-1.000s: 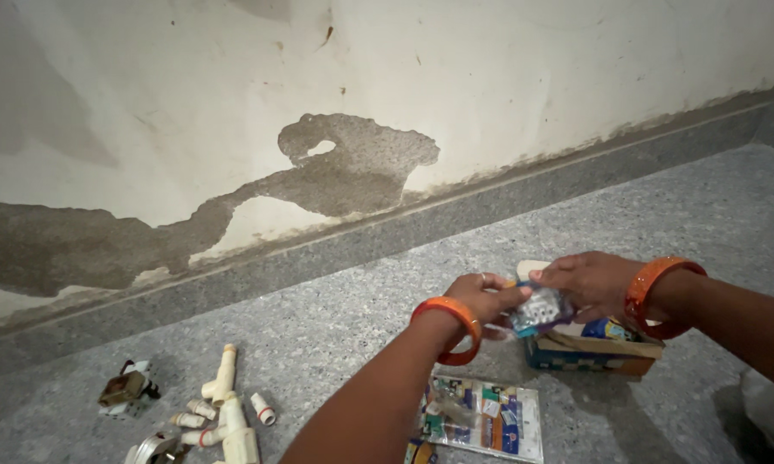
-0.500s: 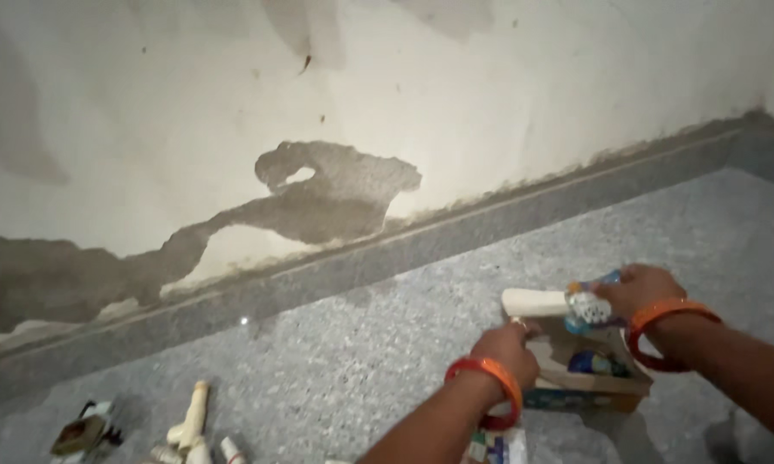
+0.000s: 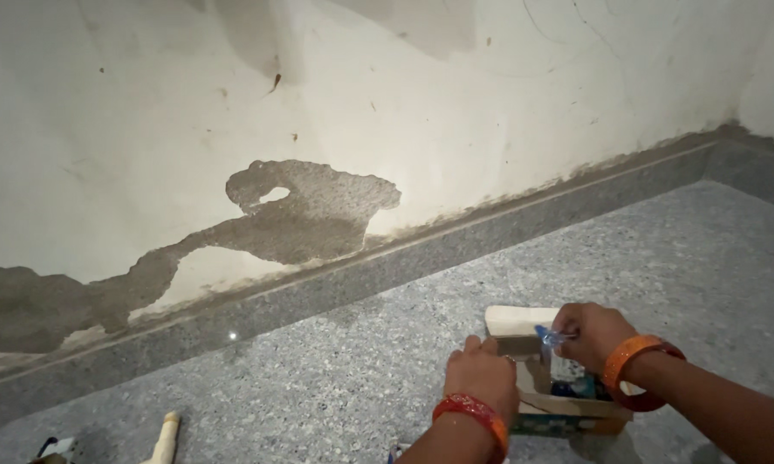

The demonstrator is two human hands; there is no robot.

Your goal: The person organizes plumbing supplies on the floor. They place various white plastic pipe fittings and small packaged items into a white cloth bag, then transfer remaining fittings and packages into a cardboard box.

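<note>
Your right hand point(image 3: 595, 333) pinches the top of a small clear packet point(image 3: 561, 359) with closed fingers, and the packet now hangs down inside the open cardboard box point(image 3: 567, 404), which stands on the grey speckled floor point(image 3: 335, 378) at the near right. Half a second ago you held this packet higher, above the box and beside its pale flap; now it is lowered between the walls of the box, and only its upper part with a blue edge shows clearly. Your left hand point(image 3: 481, 374) rests on the left rim of the box with the fingers curled over the edge, so it grips the box; before, it was only reaching to this side. Both wrists carry orange bangles point(image 3: 627, 369). The pale flap point(image 3: 520, 320) of the box stands open at the far side, just beside your right fingers. The view has also turned upward: the wall with its peeled patch point(image 3: 309, 206) fills more of the picture, and at the near left only the end of a white pipe piece point(image 3: 165, 434) is seen, where earlier several fittings showed.
</note>
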